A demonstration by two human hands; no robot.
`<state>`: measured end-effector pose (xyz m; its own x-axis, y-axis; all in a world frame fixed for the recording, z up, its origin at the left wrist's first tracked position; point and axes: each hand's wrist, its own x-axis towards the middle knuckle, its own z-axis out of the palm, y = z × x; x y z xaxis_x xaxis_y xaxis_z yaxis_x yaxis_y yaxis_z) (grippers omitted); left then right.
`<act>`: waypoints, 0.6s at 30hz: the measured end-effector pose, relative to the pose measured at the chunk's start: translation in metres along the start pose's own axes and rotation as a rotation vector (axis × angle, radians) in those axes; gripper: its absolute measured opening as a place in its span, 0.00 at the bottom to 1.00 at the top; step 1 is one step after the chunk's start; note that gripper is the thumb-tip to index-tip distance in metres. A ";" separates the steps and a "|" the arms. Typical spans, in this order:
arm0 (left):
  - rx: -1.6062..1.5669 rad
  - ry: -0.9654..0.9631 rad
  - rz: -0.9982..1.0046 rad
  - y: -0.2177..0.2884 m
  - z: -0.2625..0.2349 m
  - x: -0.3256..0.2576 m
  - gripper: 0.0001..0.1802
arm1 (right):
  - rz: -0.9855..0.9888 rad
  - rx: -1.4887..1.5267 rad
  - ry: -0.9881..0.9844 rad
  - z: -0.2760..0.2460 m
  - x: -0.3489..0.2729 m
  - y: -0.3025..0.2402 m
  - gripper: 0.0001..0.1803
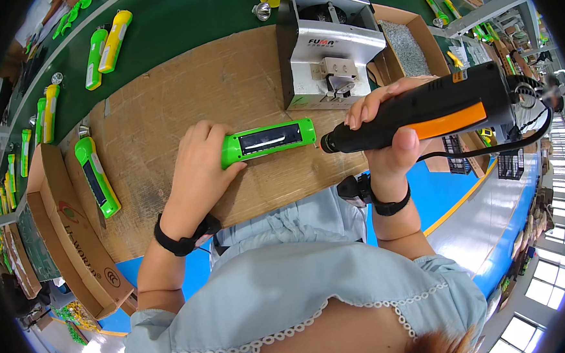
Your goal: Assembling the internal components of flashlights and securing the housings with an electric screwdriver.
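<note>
My left hand [202, 160] is closed around one end of a green flashlight body [272, 141], which lies sideways over the cardboard with a dark panel facing up. In my right hand [388, 126] is a black and orange electric screwdriver [434, 110], held level with its tip pointing left. The tip is close to the flashlight's right end; whether they touch I cannot tell. A cable runs from the screwdriver's back end. Another green and yellow flashlight body [97, 176] lies to the left of my left hand.
A silver machine [333, 50] stands at the far side of the cardboard sheet [161, 96]. Behind it on the right is a cardboard box [382, 15] of small metal parts. An open carton [74, 254] sits at the left edge. Several green and yellow flashlights [114, 41] lie on the green bench.
</note>
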<state>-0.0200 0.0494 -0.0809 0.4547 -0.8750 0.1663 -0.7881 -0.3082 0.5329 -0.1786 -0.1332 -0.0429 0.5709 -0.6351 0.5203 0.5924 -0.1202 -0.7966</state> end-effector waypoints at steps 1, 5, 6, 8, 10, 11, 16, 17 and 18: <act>0.004 -0.002 -0.003 0.000 0.000 -0.001 0.26 | 0.001 0.005 0.002 0.001 0.000 0.000 0.29; 0.003 0.001 0.007 0.001 0.000 -0.001 0.27 | -0.011 -0.029 0.000 0.001 0.002 0.003 0.29; 0.004 -0.001 0.008 0.001 0.001 -0.001 0.27 | -0.016 -0.029 0.000 0.000 0.002 0.005 0.29; 0.006 0.011 0.026 0.001 0.001 -0.001 0.27 | -0.021 -0.028 0.002 -0.001 0.003 0.007 0.29; 0.008 0.006 0.026 0.001 0.002 -0.001 0.27 | -0.034 -0.007 0.007 -0.001 0.004 0.008 0.29; 0.008 0.003 0.026 0.001 0.002 -0.001 0.27 | -0.034 -0.007 0.009 -0.001 0.005 0.007 0.29; 0.006 0.002 0.026 0.001 0.002 0.000 0.27 | -0.080 -0.001 -0.012 0.002 0.006 0.009 0.29; 0.001 0.003 0.028 0.001 0.001 0.000 0.26 | -0.081 0.000 -0.011 0.002 0.006 0.010 0.29; 0.003 0.003 0.029 0.001 0.001 0.000 0.26 | -0.099 -0.005 -0.005 0.001 0.005 0.013 0.28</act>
<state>-0.0214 0.0483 -0.0813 0.4331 -0.8825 0.1835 -0.8018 -0.2842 0.5257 -0.1671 -0.1371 -0.0500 0.5123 -0.6160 0.5985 0.6434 -0.1863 -0.7425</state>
